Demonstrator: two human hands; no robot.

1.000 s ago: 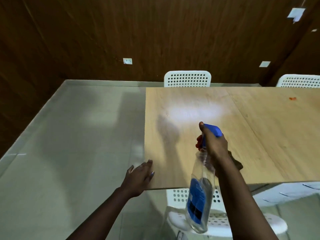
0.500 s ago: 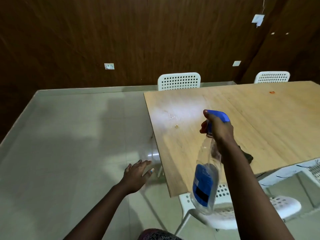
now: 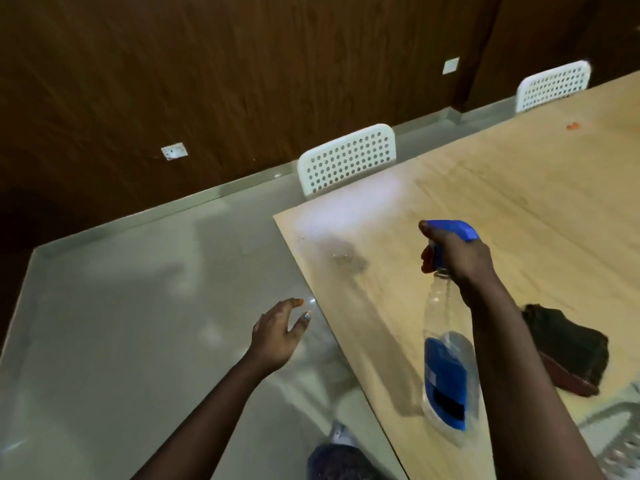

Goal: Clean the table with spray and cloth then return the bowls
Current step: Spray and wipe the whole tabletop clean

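1. The right hand (image 3: 459, 261) has its grip curled round the neck of a clear plastic spray bottle with a blue trigger head and blue label (image 3: 446, 362), with a finger on the trigger.
2. The bottle hangs tilted over the near part of the light wooden tabletop (image 3: 519, 209); its nozzle points toward the far left corner of the tabletop.
3. A pale misty patch (image 3: 349, 206) lies on the tabletop near that corner, ahead of the nozzle.
4. The left hand (image 3: 277, 337) hovers over the grey tiled floor (image 3: 121, 323), just beside the tabletop's left edge, with a wide grip: fingers spread and relaxed, holding nothing.
5. A dark brown crumpled cloth (image 3: 571, 348) lies on the tabletop near its front edge, to the right of the right forearm and partly behind it.
6. A small orange speck (image 3: 572, 126) sits on the far right of the tabletop, well apart from the bottle.
7. A white perforated plastic chair (image 3: 346, 159) stands at the tabletop's far edge; a second such chair (image 3: 552, 85) stands further right.
8. Dark wood panelling (image 3: 242, 64) covers the wall behind, with a small white wall plate (image 3: 174, 151) low on it.
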